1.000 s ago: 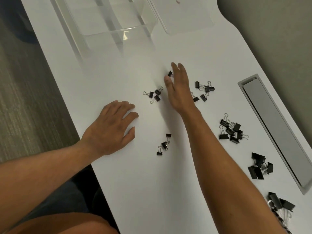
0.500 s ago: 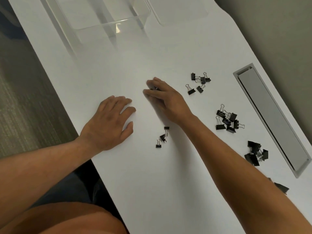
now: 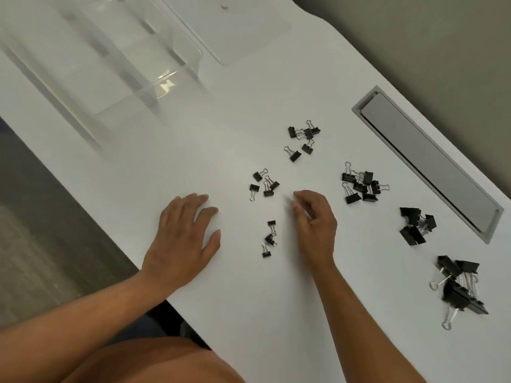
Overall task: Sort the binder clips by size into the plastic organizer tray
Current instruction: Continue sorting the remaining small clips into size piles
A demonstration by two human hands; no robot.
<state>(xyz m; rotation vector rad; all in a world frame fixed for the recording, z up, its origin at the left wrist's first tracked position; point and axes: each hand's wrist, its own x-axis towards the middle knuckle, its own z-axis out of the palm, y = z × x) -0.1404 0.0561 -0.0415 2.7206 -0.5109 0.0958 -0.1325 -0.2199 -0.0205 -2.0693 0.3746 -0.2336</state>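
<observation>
Black binder clips lie in separate clusters on the white desk (image 3: pixel 249 299). Several tiny clips (image 3: pixel 264 183) sit just beyond my right hand, and three more tiny clips (image 3: pixel 269 239) lie between my hands. Further right are a small group (image 3: pixel 304 139), a medium group (image 3: pixel 360 186), a larger group (image 3: pixel 416 225) and the biggest clips (image 3: pixel 459 286). The clear plastic organizer tray (image 3: pixel 177 78) stands at the far left. My left hand (image 3: pixel 182 239) rests flat on the desk. My right hand (image 3: pixel 315 219) hovers with loosely curled fingers and holds nothing.
A clear flat lid (image 3: pixel 249 37) lies beside the tray at the back. A grey cable-slot cover (image 3: pixel 431 158) is set into the desk at the right. The desk's left edge drops to a carpeted floor (image 3: pixel 41 244).
My right hand drew back toward me from the far tiny clips, which now lie together in one small cluster beyond it. The left hand stayed flat on the desk.
</observation>
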